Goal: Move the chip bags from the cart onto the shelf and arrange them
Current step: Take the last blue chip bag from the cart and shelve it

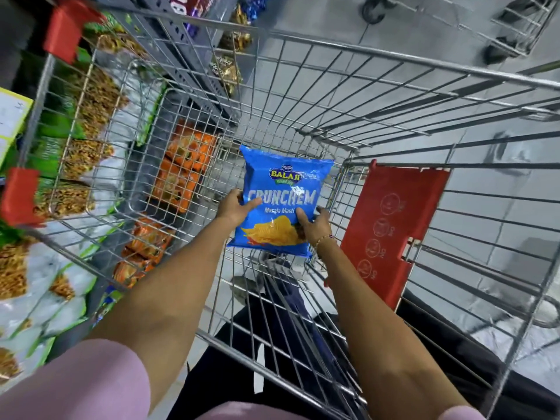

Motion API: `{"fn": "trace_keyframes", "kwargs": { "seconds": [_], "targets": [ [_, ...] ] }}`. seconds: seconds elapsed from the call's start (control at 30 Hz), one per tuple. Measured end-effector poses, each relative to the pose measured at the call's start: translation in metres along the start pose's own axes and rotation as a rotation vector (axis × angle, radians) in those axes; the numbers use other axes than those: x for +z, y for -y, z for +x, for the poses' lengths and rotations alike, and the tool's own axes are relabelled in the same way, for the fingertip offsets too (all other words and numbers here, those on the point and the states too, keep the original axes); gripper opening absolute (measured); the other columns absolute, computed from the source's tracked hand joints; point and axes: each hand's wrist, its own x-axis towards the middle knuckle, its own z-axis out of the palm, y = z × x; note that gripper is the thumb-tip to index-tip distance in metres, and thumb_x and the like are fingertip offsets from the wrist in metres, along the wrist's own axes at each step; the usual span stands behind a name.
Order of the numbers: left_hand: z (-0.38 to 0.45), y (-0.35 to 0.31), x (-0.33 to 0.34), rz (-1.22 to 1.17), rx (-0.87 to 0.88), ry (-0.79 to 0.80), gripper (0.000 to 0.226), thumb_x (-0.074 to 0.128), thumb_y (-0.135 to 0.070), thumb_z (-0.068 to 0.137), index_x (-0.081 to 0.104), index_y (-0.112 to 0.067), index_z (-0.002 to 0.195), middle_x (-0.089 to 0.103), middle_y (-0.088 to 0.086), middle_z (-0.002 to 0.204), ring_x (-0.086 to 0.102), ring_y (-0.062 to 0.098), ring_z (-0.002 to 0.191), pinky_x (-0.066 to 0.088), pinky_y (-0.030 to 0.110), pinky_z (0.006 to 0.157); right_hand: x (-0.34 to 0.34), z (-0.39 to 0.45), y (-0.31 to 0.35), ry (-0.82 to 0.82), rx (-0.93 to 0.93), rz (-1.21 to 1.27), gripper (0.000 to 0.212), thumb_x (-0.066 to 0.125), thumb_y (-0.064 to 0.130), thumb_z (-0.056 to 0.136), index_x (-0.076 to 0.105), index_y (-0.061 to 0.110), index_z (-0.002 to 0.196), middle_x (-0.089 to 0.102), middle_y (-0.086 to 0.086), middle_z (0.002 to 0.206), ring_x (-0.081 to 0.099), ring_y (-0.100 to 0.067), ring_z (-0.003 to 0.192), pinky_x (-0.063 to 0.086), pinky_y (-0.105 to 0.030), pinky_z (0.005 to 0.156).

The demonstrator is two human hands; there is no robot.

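A blue chip bag with yellow chips printed on it is deep inside the wire shopping cart. My left hand grips the bag's left edge, thumb on its front. My right hand holds its right edge, with a finger pressed on the front. Both arms reach down into the cart. No other bag shows inside the cart. The shelf stands to the left of the cart, seen through the wires.
Through the cart's left side show orange snack packs and green-and-white snack bags on the shelves. A red fold-down seat flap hangs on the cart's right. Another cart stands at the top right on the grey floor.
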Motion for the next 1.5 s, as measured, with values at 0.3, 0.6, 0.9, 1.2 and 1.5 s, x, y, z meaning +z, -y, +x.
{"fn": "trace_keyframes", "kwargs": {
  "seconds": [0.3, 0.6, 0.9, 1.2, 1.5],
  "targets": [
    [-0.031, -0.013, -0.046, -0.119, 0.048, 0.053, 0.053, 0.075, -0.044, 0.069, 0.063, -0.011, 0.108, 0.07, 0.011, 0.112, 0.068, 0.03, 0.096, 0.055, 0.05, 0.09, -0.009, -0.027, 0.026, 0.039, -0.126, 0.001, 0.063, 0.074, 0.03, 0.078, 0.05, 0.001, 0.129, 0.058, -0.018, 0.128, 0.06, -0.034, 0.112, 0.055, -0.032, 0.083],
    [-0.177, -0.081, -0.162, -0.155, 0.408, -0.134, 0.031, 0.068, -0.036, 0.08, 0.063, -0.016, 0.103, 0.068, 0.008, 0.103, 0.065, 0.027, 0.094, 0.053, 0.047, 0.089, -0.009, -0.142, 0.133, 0.17, -0.529, -0.008, 0.039, 0.071, 0.019, 0.081, 0.063, -0.005, 0.112, 0.069, -0.019, 0.11, 0.07, -0.014, 0.078, 0.059, -0.022, 0.066],
    [-0.39, -0.083, -0.284, -0.188, 0.806, -0.687, 0.019, 0.065, -0.044, 0.08, 0.065, -0.025, 0.078, 0.071, 0.002, 0.076, 0.067, 0.011, 0.072, 0.053, 0.026, 0.066, 0.012, -0.362, 0.253, 0.299, -1.085, 0.029, 0.005, 0.069, 0.01, 0.082, 0.072, 0.013, 0.086, 0.076, 0.01, 0.07, 0.068, -0.001, 0.064, 0.059, -0.019, 0.066],
    [-0.583, -0.069, -0.373, -0.179, 0.955, -1.338, 0.053, 0.065, -0.06, 0.071, 0.065, -0.007, 0.076, 0.071, 0.011, 0.075, 0.063, 0.026, 0.073, 0.049, 0.039, 0.064, 0.056, -0.563, 0.315, 0.613, -1.381, 0.098, 0.031, 0.074, 0.029, 0.075, 0.073, 0.007, 0.097, 0.077, -0.005, 0.093, 0.072, -0.016, 0.08, 0.058, -0.026, 0.07],
    [-0.641, -0.092, -0.47, -0.226, 0.942, -1.417, 0.059, 0.064, -0.055, 0.077, 0.023, -0.018, 0.056, 0.022, 0.001, 0.054, 0.024, 0.019, 0.05, 0.02, 0.033, 0.055, 0.116, -0.64, 0.425, 0.644, -1.481, 0.068, 0.107, 0.087, 0.059, 0.042, 0.054, 0.006, 0.129, 0.064, -0.014, 0.126, 0.064, -0.028, 0.111, 0.051, -0.047, 0.098]
  ]
}}
